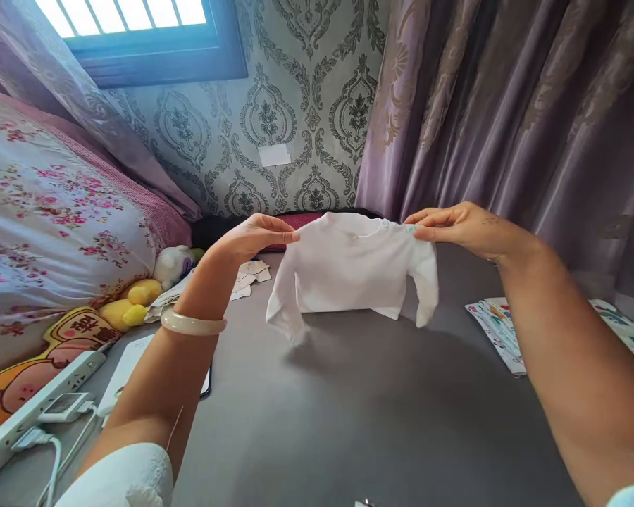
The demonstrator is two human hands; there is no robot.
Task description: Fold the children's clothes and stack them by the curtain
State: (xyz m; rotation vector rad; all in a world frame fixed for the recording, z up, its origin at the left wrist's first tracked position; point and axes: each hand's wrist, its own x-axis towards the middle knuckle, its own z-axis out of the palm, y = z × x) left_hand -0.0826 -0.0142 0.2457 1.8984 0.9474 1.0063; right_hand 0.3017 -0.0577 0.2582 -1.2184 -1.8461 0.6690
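A small white long-sleeved baby shirt (351, 271) hangs spread out between my two hands above the grey bed sheet (380, 415). My left hand (258, 236) pinches its left shoulder between thumb and fingers. At the other shoulder, close to the snaps by the neckline, my right hand (451, 224) grips the cloth in the same way. Both sleeves dangle, and the left one looks slightly blurred. The hem hangs close over the sheet; whether it touches, I cannot tell.
Folded printed clothes (499, 327) lie at the right, partly behind my forearm. On the left are a power strip (47, 401) with cables, a white box-like item (127, 370), plush toys (132, 303) and a floral quilt (58, 211). Folded pale cloth (251, 278) lies behind my left wrist.
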